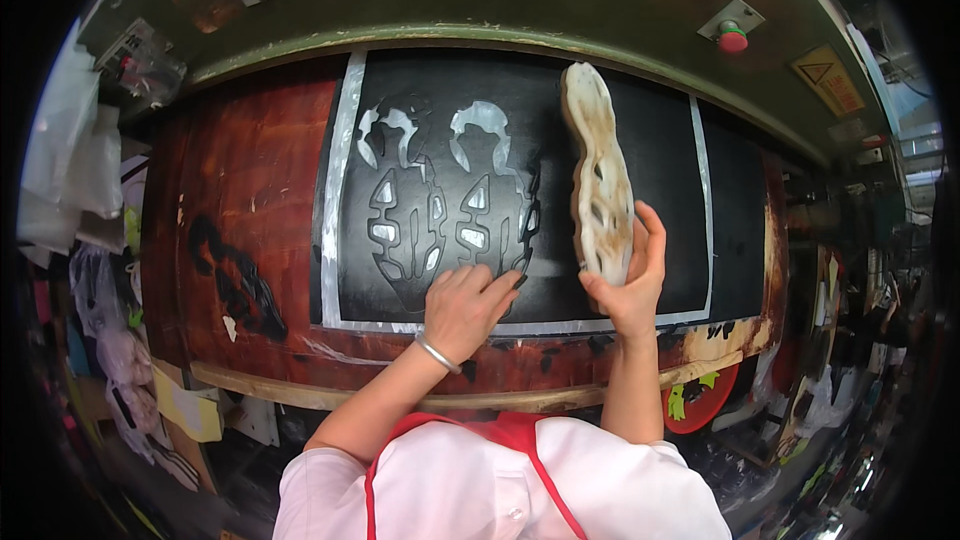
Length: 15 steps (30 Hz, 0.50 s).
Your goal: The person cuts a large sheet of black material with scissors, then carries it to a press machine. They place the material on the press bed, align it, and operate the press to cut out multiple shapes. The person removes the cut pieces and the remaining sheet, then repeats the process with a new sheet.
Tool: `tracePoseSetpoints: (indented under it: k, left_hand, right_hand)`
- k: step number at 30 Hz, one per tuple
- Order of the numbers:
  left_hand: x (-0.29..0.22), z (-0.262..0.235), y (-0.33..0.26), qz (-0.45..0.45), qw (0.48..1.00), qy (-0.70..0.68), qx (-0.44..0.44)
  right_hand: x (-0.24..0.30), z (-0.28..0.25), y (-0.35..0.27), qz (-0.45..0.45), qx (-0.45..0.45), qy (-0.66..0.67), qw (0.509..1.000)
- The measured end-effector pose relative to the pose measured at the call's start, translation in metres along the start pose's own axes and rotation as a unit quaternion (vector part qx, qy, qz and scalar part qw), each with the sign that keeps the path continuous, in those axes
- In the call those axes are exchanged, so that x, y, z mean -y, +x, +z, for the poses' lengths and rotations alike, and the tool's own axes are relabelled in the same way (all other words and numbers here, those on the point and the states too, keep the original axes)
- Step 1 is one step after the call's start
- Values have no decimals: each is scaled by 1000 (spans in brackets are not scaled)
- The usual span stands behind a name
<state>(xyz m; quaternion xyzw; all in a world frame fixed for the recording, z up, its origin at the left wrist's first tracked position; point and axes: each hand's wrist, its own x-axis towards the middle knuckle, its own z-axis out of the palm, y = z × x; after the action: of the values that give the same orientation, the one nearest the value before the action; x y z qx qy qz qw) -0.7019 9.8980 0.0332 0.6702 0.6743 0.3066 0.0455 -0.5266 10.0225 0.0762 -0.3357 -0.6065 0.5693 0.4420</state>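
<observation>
My right hand (635,275) grips the near end of an off-white, brown-stained sole-shaped cutting die (600,155). The die is tilted up on its side over the right part of a black sheet (660,200), its long axis pointing away from me. Two sole-shaped patterns are cut into the sheet's left half, with pale backing showing through several openings. My left hand (468,305) is closed at the near end of the right-hand cut pattern (495,205). Its thumb and forefinger pinch a small black cut piece (520,281); part of it is hidden by the fingers.
A green machine beam (400,0) spans the far side, with red push buttons (733,38) on it. The reddish-brown board (250,160) on the left carries black scraps (255,295). A red basin (705,400) stands below the near right edge. Plastic bags (75,160) hang at far left.
</observation>
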Motion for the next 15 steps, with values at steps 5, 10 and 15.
tracePoseSetpoints:
  k: [5, 10, 15]
  left_hand:
    - [1, 2, 5, -30, 998, -46, -3]
    - [4, 3, 13, -40, 998, -54, -9]
    - [10, 1, 27, -46, 998, -52, 6]
  right_hand:
    - [-17, -1, -12, 55, -10, -141, 988]
    - [-20, 0, 0, 64, -1, -15, 998]
    - [-22, -5, 6, 42, -17, -92, 995]
